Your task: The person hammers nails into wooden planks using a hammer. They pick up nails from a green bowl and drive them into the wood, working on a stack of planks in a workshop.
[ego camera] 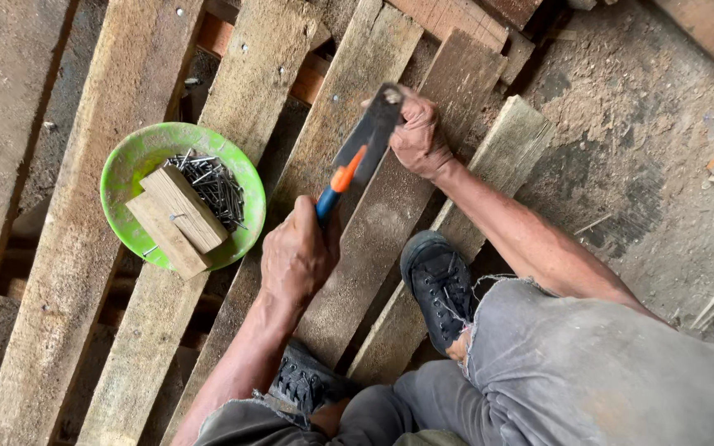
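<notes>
Wood planks: under your feet.
Left hand: gripping your hammer.
Right hand: fingers closed, pressed on plank.
Green bowl: nails, two blocks.

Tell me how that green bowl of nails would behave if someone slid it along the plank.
The green bowl would probably slide stiffly rather than flex; it looks like rigid plastic. The loose nails would likely shift and rattle. The two wooden blocks overhang the rim, so they might tip out.
</notes>
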